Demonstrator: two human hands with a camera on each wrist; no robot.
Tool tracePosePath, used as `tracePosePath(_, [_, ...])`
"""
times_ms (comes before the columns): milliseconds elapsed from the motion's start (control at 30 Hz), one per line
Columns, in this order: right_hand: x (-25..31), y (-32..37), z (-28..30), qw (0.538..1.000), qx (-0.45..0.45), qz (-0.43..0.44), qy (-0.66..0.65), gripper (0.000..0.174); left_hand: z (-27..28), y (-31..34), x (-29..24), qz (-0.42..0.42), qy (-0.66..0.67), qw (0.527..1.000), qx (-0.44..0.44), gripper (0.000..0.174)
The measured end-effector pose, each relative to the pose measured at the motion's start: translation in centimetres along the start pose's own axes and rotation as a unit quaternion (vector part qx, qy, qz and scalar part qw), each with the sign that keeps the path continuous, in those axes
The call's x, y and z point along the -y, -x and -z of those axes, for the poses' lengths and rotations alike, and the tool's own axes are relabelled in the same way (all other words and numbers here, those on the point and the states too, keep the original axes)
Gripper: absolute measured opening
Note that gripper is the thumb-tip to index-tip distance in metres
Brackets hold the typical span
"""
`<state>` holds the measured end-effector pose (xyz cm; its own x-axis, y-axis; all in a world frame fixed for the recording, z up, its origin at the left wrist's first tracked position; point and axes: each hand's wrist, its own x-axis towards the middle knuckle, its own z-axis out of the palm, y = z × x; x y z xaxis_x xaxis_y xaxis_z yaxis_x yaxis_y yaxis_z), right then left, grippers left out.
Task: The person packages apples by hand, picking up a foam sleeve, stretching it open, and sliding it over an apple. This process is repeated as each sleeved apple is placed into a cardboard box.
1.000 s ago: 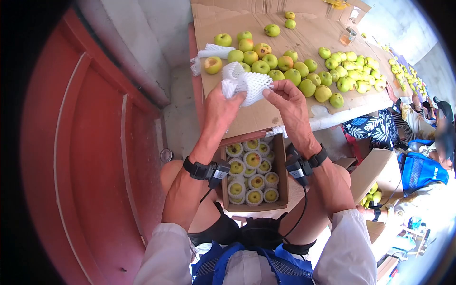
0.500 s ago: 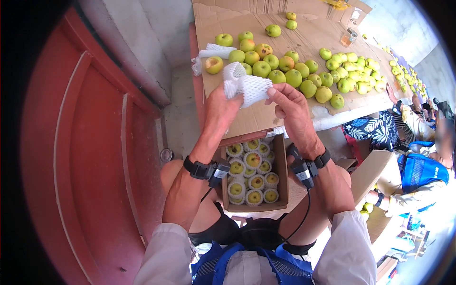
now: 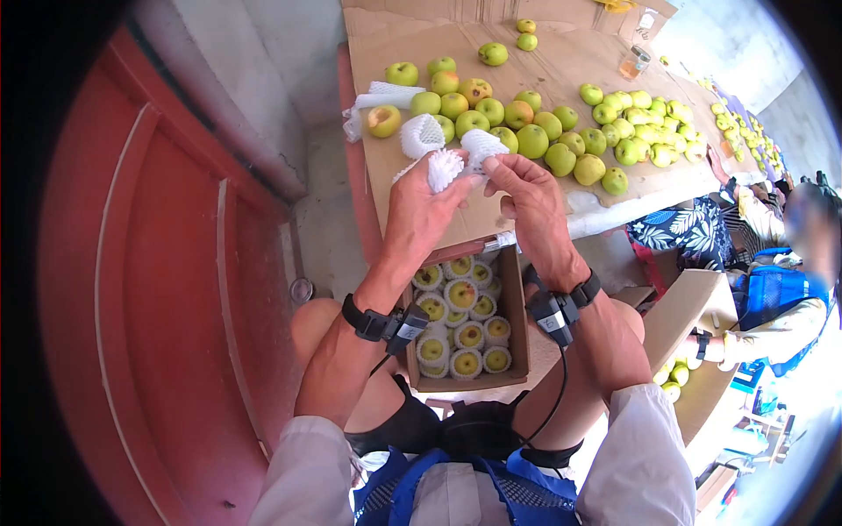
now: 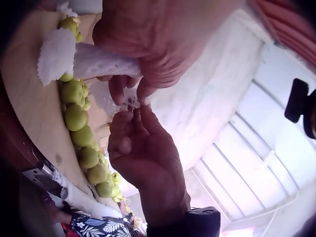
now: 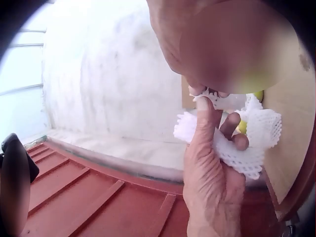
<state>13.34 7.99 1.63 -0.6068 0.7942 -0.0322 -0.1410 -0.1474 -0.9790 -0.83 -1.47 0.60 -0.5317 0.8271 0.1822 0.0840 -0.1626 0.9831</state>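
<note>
White foam net sleeves are held between both hands above the table's near edge. My left hand (image 3: 419,209) grips a foam sleeve (image 3: 445,170) in its curled fingers. My right hand (image 3: 537,206) pinches the edge of another piece of foam net (image 3: 482,147) between thumb and fingers, and the left fingertips meet it there. A further open sleeve (image 3: 422,136) is just beyond the left hand. In the right wrist view the left hand (image 5: 210,168) has foam (image 5: 239,155) across its palm. In the left wrist view the right hand (image 4: 148,153) pinches the net's edge.
Green apples (image 3: 531,141) lie in groups on the cardboard-covered table (image 3: 456,219), beside flat foam sleeves (image 3: 383,97). Below the hands stands a box (image 3: 521,351) of sleeved apples. At right, another person (image 3: 781,302) reaches to a box (image 3: 702,320). A red door is at left.
The foam between the hands has been drawn into separate pieces, and one sleeve end now points up from the left hand. The left hand has turned. The person at right has moved slightly.
</note>
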Motion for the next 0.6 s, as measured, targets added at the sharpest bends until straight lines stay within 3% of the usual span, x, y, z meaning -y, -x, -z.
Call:
tracePosePath(100, [0.1,0.2,-0.2,1.000,0.008,-0.009,0.006,0.023,0.3,-0.2,0.7,-0.018,-0.005,1.000,0.019,0.029])
tracePosePath(300, [-0.2,0.3,-0.1,0.999,-0.004,0.005,0.035,0.026,1.5,-0.9,1.8,0.021,-0.043,0.998,-0.042,0.029])
tracePosePath(400, [0.0,0.4,0.2,0.999,-0.023,-0.038,-0.012,0.028,1.8,-1.2,2.3,0.058,0.064,0.995,-0.055,0.027])
tracePosePath(467, [0.0,0.4,0.4,0.999,-0.028,-0.037,-0.027,0.029,1.9,-1.4,2.8,0.096,0.188,0.977,-0.031,0.030])
tracePosePath(600, [-0.5,0.1,1.2,0.999,-0.006,-0.012,-0.035,0.031,1.8,-1.3,2.6,0.104,0.291,0.951,-0.028,0.033])
